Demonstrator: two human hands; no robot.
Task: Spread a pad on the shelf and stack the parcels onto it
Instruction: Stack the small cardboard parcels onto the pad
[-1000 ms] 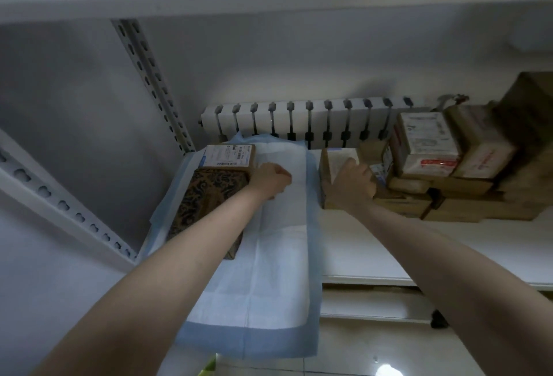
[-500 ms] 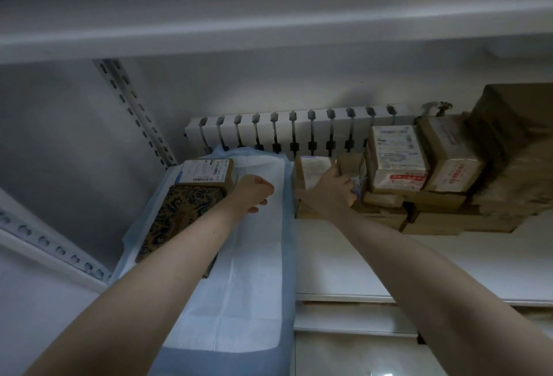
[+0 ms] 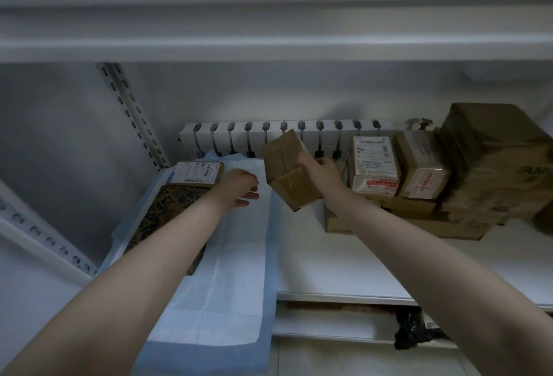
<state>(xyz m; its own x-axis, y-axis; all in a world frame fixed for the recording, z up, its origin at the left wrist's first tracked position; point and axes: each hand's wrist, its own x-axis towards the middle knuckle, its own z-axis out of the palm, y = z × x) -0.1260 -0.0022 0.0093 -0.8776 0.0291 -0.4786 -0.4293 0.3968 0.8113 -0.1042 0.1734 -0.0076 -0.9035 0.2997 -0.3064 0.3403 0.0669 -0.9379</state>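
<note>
White shelf (image 3: 344, 262): my right hand (image 3: 324, 175) grips a parcel (image 3: 287, 172) just right of the pad (image 3: 227, 286); left hand (image 3: 239, 189) slack over it.

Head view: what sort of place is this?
Probably a storeroom or parcel pickup room: a slotted metal shelving post, labelled cardboard parcels stacked on the shelf, and a white radiator behind.
</note>
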